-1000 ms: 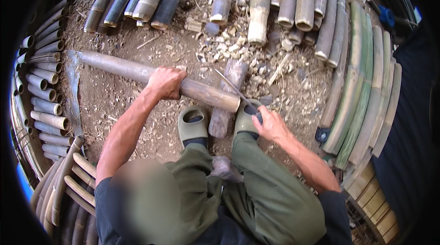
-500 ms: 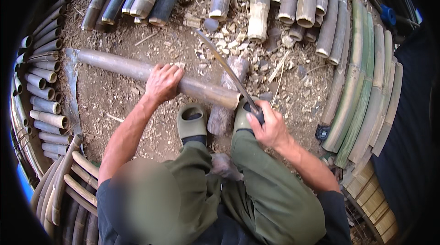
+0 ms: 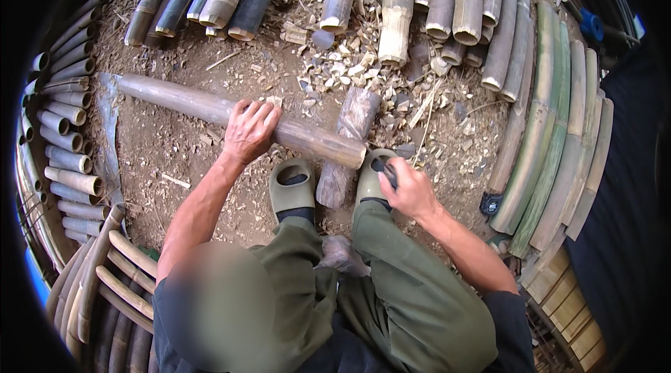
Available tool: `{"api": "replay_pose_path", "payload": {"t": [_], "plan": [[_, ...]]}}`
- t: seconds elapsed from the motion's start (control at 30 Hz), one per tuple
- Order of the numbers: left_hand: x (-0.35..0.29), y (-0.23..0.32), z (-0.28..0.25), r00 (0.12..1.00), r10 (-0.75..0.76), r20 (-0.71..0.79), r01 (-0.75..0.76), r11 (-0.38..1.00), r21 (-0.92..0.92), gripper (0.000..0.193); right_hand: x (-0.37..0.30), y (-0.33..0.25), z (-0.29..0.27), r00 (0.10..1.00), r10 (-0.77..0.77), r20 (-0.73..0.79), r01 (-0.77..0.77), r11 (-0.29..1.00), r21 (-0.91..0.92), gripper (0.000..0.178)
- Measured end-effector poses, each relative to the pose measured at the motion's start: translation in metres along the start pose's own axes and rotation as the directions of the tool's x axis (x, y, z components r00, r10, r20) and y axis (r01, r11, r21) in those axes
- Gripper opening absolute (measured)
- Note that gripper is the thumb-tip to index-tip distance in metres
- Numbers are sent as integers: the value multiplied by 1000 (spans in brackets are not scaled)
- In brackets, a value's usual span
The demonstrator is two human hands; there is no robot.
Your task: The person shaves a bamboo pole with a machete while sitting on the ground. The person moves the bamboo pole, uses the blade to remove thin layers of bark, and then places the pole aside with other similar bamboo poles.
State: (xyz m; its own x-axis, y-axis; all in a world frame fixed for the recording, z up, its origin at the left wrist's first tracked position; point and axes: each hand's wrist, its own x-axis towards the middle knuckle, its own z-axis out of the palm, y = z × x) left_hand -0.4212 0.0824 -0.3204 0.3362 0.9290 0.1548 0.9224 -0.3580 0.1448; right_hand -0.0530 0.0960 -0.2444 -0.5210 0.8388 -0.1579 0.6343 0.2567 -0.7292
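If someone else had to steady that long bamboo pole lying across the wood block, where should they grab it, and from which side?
Grip the bamboo pole mid-length, from above, palm down, just as the left hand does. It lies nearly flat, its near end propped on the wood block, so the round top is open to wrap. Probably stay left of the block: the right hand holds a tool handle at the cut end.

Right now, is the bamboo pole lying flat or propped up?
Propped: the bamboo pole lies across a wood block at its cut end, pinned by the left hand.
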Motion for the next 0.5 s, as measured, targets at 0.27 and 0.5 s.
{"api": "replay_pose_path", "payload": {"t": [0.27, 0.5], "plan": [[9, 57, -9, 801, 38, 598, -3, 998, -59, 76, -60, 40, -19, 868, 395, 300, -382, 918, -102, 31], [42, 26, -7, 715, 9, 699, 116, 984, -131, 55, -41, -10, -30, 978, -172, -121, 177, 984, 29, 32]]}}
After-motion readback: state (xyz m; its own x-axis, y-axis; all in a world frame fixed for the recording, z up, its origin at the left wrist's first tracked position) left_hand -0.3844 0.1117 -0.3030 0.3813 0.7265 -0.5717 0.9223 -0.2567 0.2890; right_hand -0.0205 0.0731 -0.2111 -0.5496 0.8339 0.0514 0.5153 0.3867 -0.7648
